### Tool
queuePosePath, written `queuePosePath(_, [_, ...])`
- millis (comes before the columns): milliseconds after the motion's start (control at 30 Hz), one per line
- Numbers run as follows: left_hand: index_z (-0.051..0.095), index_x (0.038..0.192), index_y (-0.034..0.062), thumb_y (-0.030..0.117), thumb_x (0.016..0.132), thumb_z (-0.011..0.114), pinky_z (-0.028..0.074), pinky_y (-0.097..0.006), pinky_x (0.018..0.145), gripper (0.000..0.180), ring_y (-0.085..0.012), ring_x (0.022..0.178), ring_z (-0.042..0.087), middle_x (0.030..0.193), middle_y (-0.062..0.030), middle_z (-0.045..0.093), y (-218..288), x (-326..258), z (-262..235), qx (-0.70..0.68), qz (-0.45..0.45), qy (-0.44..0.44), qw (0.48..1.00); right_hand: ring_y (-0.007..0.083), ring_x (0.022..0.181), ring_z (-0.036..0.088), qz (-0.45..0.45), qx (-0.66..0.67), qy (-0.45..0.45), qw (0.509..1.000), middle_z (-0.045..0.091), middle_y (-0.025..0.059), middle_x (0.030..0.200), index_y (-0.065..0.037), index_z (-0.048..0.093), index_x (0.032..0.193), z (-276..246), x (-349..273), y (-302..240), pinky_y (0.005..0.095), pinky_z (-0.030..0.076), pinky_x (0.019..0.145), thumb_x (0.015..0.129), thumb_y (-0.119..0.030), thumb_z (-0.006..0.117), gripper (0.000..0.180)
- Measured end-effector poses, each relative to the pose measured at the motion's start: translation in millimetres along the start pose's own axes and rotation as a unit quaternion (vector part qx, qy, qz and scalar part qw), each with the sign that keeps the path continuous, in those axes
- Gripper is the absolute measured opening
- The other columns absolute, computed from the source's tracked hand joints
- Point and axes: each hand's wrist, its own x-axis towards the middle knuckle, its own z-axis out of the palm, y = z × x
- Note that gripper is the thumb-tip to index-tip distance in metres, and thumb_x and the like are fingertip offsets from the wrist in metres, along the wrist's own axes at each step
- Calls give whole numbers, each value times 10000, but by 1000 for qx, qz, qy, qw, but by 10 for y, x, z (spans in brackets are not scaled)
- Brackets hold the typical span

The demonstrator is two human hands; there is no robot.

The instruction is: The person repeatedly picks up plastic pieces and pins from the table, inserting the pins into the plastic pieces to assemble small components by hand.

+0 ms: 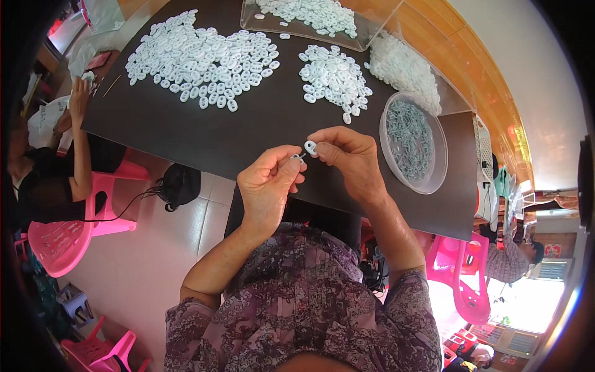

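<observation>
Over the near edge of the dark table, my two hands meet with fingertips almost touching. My right hand (350,158) pinches a small white oval plastic piece (310,147) with a hole in it, between thumb and index finger. My left hand (269,186) is closed in a pinch on a small pale piece (297,159), partly covered by the thumb; a thin dark bit shows between it and the white oval piece. To the right stands a round clear plastic tub (439,180) holding many small grey-green metallic-looking parts (409,139).
A large heap of white oval pieces (198,59) and a smaller heap (334,77) lie on the dark table (217,136). Clear bins (304,38) at the back hold more. At left, another person's hand (79,99) works near a pink chair (62,242). A dark bag (180,186) is beside the table.
</observation>
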Motion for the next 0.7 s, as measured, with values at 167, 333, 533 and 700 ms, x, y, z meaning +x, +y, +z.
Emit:
queuePosePath(167, [617,1036,-49,41,877,600,465,-208,544,183,-108,647,593,832,-101,653,-3,-11,27,25,-3,16,1000,49,722,554,-5,13,-5,1000,646,10,803,0,664,968,5,-44,18,190,432,645,843,-41,626,137])
queuePosePath(333, [618,1033,-48,36,878,598,462,-203,545,177,-103,654,591,837,-98,652,-6,-18,36,30,-9,19,999,52,738,558,-12,-4,-6,1000,647,16,819,11,661,969,20,-47,29,194,444,667,842,-18,620,137])
queuePosePath(533, [618,1032,-48,32,882,594,460,-198,551,171,-97,659,584,846,-92,650,-7,-22,36,35,-14,22,999,65,779,572,-29,-22,-10,999,653,27,847,24,658,968,52,-53,26,208,462,716,845,15,603,135])
queuePosePath(700, [614,1038,-50,32,884,592,458,-192,560,176,-91,658,580,849,-86,649,-22,-14,40,30,-10,23,999,52,732,566,-53,-18,12,998,646,15,782,25,657,915,113,-71,38,206,468,669,839,-5,620,90])
